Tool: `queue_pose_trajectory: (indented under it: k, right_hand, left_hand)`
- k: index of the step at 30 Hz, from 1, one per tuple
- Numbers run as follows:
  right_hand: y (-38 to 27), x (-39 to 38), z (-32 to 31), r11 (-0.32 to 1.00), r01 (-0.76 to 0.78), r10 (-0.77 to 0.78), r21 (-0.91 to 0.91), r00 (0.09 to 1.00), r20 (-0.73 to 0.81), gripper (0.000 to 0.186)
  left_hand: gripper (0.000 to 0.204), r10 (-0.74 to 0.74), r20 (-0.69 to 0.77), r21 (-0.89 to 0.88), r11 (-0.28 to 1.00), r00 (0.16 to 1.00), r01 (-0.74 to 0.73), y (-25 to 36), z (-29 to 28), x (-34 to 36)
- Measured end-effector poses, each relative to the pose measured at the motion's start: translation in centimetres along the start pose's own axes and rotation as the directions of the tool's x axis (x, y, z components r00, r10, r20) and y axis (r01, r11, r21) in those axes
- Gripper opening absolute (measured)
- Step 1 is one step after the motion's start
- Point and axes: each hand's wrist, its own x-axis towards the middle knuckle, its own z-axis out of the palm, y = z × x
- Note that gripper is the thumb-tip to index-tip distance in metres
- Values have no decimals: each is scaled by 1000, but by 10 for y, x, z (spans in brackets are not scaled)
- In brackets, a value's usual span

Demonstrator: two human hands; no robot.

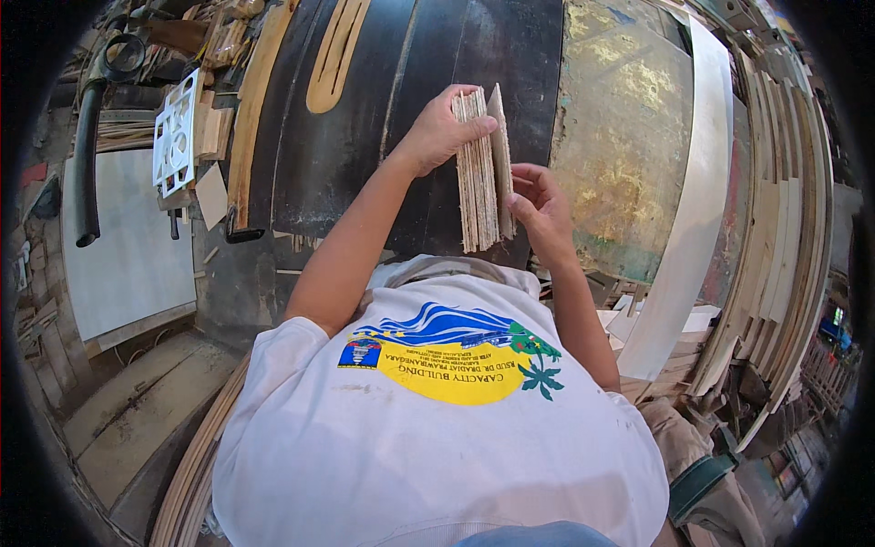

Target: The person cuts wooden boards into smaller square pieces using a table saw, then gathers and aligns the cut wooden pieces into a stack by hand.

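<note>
A stack of thin wooden boards (477,182), seen edge-on with rough pale edges, stands between my two hands over the dark workbench. My left hand (444,128) wraps round its far end, the thumb laid across the top edges. One board (502,164) on the right side leans away from the rest, leaving a narrow gap at its far end. Against that board's near right side my right hand (544,214) closes, thumb in front and fingers partly hidden behind it.
The dark plank bench (301,173) carries a slotted wooden piece (337,59) at its far side. To the left are a white cut-out template (175,137) and a black pipe (87,164). Rightward stand a long pale strip (697,182) and several upright planks (775,246).
</note>
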Motion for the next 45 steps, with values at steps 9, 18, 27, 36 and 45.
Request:
queue_pose_trajectory:
  k: [9, 18, 27, 36, 45]
  right_hand:
    - [-40, -5, 3, 745, 245, -281, -620, 959, 41, 20]
    - [-36, -6, 8, 754, 228, -282, -616, 959, 10, 25]
    - [-32, -6, 9, 795, 223, -272, -564, 962, -4, 23]
    - [-32, -6, 7, 792, 228, -273, -567, 962, 5, 21]
    - [-32, -8, 5, 790, 268, -305, -551, 952, 25, 21]
  left_hand:
    - [72, 0, 7, -38, 999, 1000, 0, 2, 3, -1]
    - [79, -34, -1, -5, 999, 999, 34, 9, 10, -1]
    - [80, -31, -8, 12, 999, 999, 31, 9, 9, -2]
    - [80, -47, -1, 17, 999, 999, 47, 14, 10, -2]
    - [81, -21, 0, 15, 1000, 1000, 21, 10, 10, 0]
